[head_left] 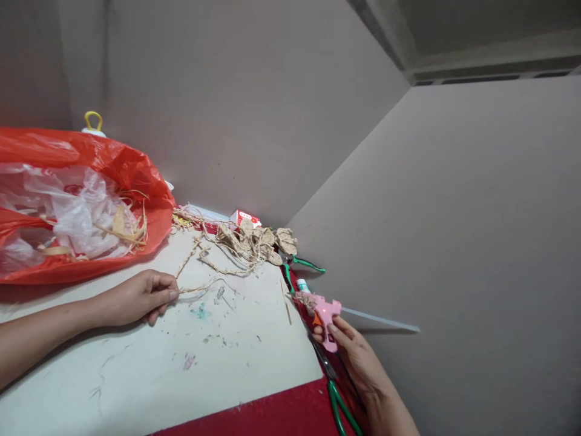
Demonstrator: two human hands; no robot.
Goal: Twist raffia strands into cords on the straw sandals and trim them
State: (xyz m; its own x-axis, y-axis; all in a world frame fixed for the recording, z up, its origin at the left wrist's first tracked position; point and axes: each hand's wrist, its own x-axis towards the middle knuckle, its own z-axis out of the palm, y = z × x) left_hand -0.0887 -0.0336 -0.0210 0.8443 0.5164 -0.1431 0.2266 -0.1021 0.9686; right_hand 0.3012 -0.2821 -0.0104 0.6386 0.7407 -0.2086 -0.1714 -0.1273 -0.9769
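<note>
My left hand (144, 297) is closed on a braided straw cord (193, 289), pinched between thumb and fingers above the white board. One stretch of the cord runs up from the hand and a thin frayed end points right. At the board's right edge my right hand (347, 348) grips a pink hot glue gun (325, 315) by its handle, fingers near the orange trigger. A long clear glue stick (381, 320) sticks out of the gun's back. The nozzle points left, with straw fibres about it. Woven straw pieces (254, 242) lie heaped at the board's far edge.
A red plastic bag (149, 242) with clear plastic and straw scraps sits at the left. Green-handled scissors (336, 393) lie near my right hand, green-handled pliers (308, 263) farther back. The stained white board (227, 357) lies on a red surface (254, 415). Grey walls close in behind and right.
</note>
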